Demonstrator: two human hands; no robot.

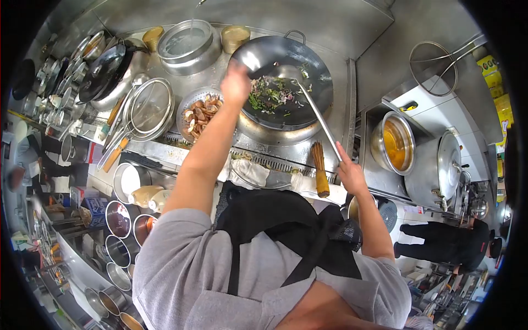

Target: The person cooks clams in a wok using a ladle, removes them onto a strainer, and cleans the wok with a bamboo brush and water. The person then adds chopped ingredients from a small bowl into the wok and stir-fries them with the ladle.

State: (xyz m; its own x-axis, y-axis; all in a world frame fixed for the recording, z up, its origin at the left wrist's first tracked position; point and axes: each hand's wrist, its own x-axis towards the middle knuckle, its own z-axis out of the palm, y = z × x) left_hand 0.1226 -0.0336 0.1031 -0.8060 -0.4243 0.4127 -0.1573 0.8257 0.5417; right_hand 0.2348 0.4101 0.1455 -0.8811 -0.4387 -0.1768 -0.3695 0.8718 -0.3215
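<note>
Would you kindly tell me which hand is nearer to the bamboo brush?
The right hand: it grips the ladle just right of the bamboo brush. The left hand is farther, by the wok's left rim.

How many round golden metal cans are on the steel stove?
2: one golden can left of the round silver metal pot, one can right of it. More may be hidden.

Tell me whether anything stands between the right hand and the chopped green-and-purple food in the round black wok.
Only the near rim of the round black wok, which the long silver metal ladle in the right hand passes over to the chopped food. A brown bristle brush lies beside that path.
</note>
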